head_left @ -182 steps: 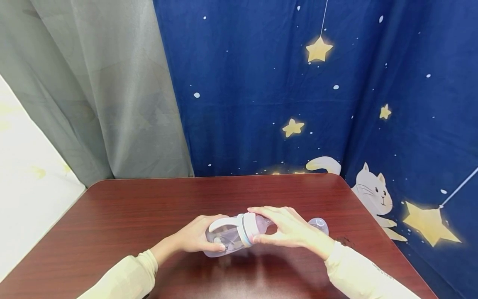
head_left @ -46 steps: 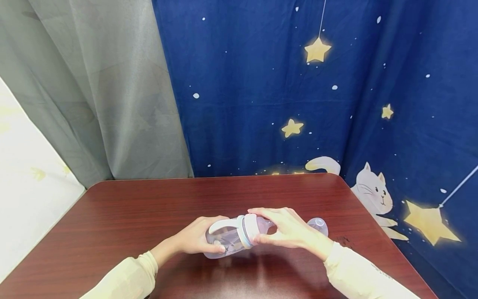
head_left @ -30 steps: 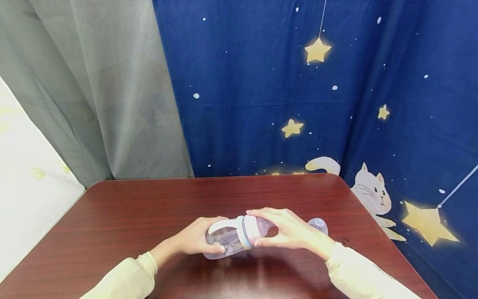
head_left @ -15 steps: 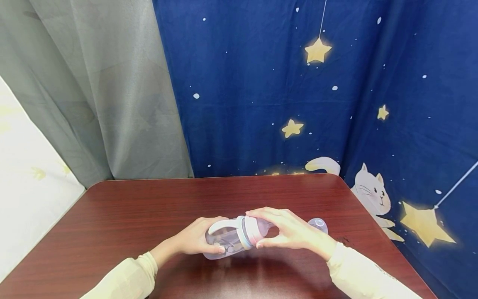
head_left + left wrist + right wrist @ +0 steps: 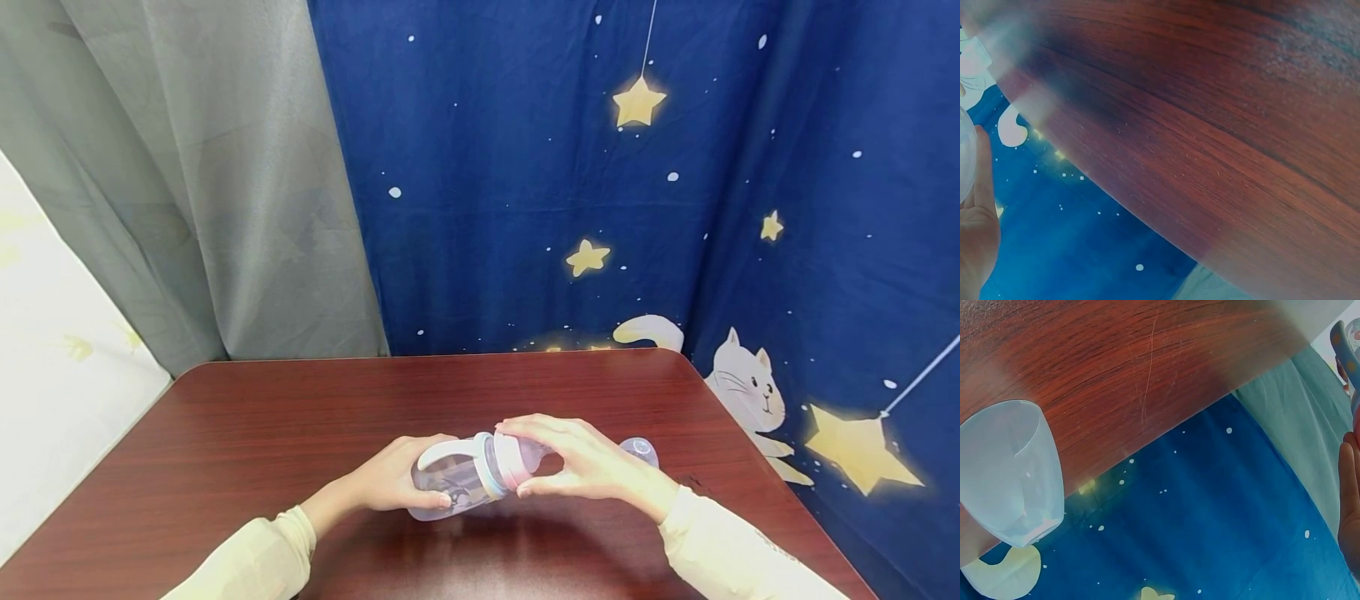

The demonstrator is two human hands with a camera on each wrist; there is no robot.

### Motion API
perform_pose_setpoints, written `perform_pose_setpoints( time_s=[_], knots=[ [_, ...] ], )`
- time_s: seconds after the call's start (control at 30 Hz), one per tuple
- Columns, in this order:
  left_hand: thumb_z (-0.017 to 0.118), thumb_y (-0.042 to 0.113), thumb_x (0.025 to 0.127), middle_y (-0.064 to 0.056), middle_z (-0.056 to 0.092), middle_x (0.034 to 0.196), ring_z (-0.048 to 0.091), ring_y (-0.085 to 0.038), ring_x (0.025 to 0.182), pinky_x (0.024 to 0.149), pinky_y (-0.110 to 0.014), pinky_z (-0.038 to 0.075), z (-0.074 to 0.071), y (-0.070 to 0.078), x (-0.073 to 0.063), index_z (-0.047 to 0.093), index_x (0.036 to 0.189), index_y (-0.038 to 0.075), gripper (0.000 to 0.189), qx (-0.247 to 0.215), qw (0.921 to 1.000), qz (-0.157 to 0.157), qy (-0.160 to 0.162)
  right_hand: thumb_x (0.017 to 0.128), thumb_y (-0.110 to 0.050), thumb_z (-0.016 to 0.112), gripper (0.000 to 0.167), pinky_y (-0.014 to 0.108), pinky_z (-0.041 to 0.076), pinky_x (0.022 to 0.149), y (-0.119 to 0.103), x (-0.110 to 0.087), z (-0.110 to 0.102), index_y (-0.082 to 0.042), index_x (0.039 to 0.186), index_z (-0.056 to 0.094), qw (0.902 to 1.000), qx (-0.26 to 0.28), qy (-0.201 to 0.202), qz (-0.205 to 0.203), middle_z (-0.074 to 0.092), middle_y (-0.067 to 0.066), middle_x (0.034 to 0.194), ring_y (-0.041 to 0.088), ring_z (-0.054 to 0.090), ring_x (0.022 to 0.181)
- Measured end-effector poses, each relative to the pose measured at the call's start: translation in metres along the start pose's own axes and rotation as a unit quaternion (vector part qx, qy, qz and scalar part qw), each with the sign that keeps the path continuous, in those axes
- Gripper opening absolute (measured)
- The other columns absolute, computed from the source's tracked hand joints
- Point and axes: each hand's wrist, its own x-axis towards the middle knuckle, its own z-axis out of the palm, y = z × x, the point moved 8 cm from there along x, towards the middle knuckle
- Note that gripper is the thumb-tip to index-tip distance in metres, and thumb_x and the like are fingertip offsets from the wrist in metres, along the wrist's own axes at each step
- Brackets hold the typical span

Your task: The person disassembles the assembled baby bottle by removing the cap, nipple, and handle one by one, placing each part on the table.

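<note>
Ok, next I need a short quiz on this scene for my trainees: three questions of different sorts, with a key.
1. Multiple choice: which part of the bottle is the right grip at?
A. Flat base
B. Curved handle
C. Teat end

2. True or false: the bottle stands upright on the table, touched by no one.

3. Fill the gap: the clear cover is on the table, nearer the ____ grip than the other.

Key: 1 C; 2 false, it is tipped over and the left grip holds it too; 3 right.
</note>
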Motion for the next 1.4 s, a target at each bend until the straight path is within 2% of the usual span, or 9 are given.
perform_pose_setpoints(
  time_s=[0.43,0.73,1.17,1.4],
  knots=[
    [0.07,0.03,0.071,0.009,0.058,0.094,0.054,-0.003,0.077,0.065,-0.02,0.043,0.0,0.001,-0.001,0.049,0.116,0.016,0.051,-0.01,0.9999,0.004,0.0,0.072,-0.04,0.07,0.065,0.029,0.037,0.088,0.003,0.0,-0.008,-0.012,0.126,0.048,0.9999,0.006,0.012,0.002,0.049,-0.002,0.123,0.013,0.045,0.111],
    [0.069,0.038,0.071,0.012,0.057,0.096,0.053,-0.003,0.079,0.067,-0.021,0.044,0.004,-0.004,-0.002,0.049,0.117,0.02,0.052,-0.004,0.9999,-0.015,-0.002,0.071,-0.04,0.071,0.066,0.028,0.037,0.088,0.005,0.0,-0.018,-0.011,0.125,0.048,0.9996,0.005,0.027,0.01,0.05,-0.002,0.122,0.013,0.046,0.11],
    [0.071,0.033,0.07,0.01,0.057,0.098,0.053,-0.004,0.08,0.068,-0.023,0.044,0.004,-0.003,-0.003,0.05,0.116,0.018,0.053,-0.003,0.9998,-0.016,-0.005,0.071,-0.039,0.071,0.065,0.024,0.037,0.086,0.006,0.002,-0.036,-0.018,0.127,0.046,0.9986,-0.013,0.038,0.034,0.048,-0.008,0.123,0.009,0.046,0.108],
    [0.072,0.032,0.069,0.011,0.057,0.098,0.053,-0.004,0.08,0.067,-0.023,0.044,0.004,-0.004,-0.003,0.049,0.116,0.019,0.054,-0.008,0.9998,-0.021,-0.002,0.071,-0.039,0.071,0.066,0.025,0.037,0.086,0.006,0.004,-0.047,-0.015,0.127,0.047,0.9983,-0.025,0.039,0.037,0.049,-0.004,0.122,0.012,0.046,0.109]
  ],
)
